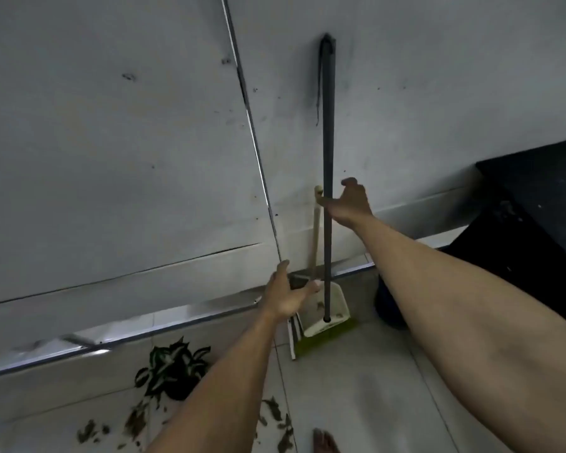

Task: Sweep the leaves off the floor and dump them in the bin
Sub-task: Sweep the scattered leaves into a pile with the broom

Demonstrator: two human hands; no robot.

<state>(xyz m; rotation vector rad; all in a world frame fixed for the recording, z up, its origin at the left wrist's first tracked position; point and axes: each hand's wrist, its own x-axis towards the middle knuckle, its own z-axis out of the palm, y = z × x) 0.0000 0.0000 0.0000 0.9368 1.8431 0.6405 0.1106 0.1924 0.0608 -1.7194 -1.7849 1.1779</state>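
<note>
The cream dustpan (335, 310) is standing against the wall (438, 93), seemingly holding a few scraps. The broom (328, 178) is leaning beside it. The right hand (352, 204) is spreading open at the broom's handle; the left hand (286, 294) is reaching, open. Leaves (275, 411) are lying on the floor (356, 387).

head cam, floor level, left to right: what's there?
Scattered leaves → potted plant → dustpan with green broom → dark bin.
</note>
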